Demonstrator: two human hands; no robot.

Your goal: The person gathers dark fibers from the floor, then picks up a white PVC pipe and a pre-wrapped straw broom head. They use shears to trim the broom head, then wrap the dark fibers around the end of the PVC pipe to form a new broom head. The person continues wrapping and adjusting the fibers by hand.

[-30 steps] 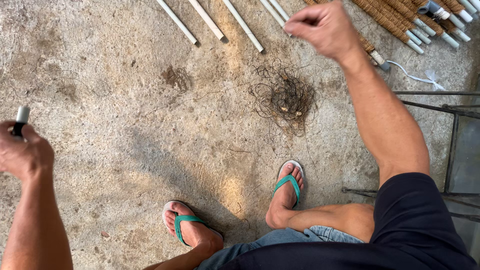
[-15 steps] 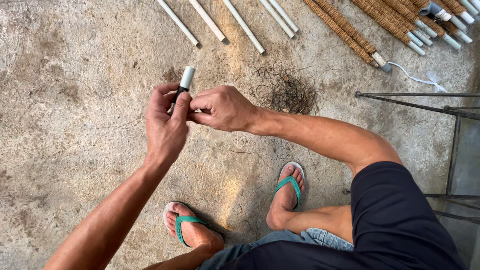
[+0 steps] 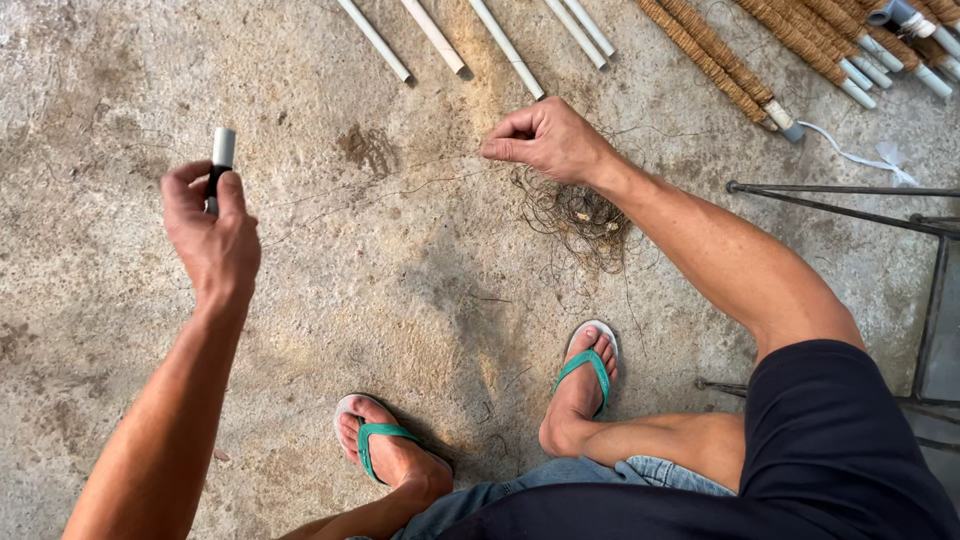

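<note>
My left hand point(image 3: 212, 232) is raised at the left and grips a small spool point(image 3: 220, 158), dark in the grip with a pale upper end. My right hand point(image 3: 545, 140) is out in front, thumb and forefinger pinched on a thin thread point(image 3: 380, 185) that stretches faintly across to the spool. Just below and right of the right hand a tangle of thin brown fibre point(image 3: 580, 218) lies on the concrete floor point(image 3: 420, 290).
White pipes point(image 3: 432, 36) lie at the top of the view, with fibre-wrapped poles point(image 3: 715, 58) to their right. A dark metal frame point(image 3: 935, 280) stands at the right edge. My feet in green flip-flops point(image 3: 585, 375) rest on the floor.
Half a second ago both hands were together at the spool. Now they have drawn apart, the left going left with the spool, the right moving right and away, pulling thread out.
</note>
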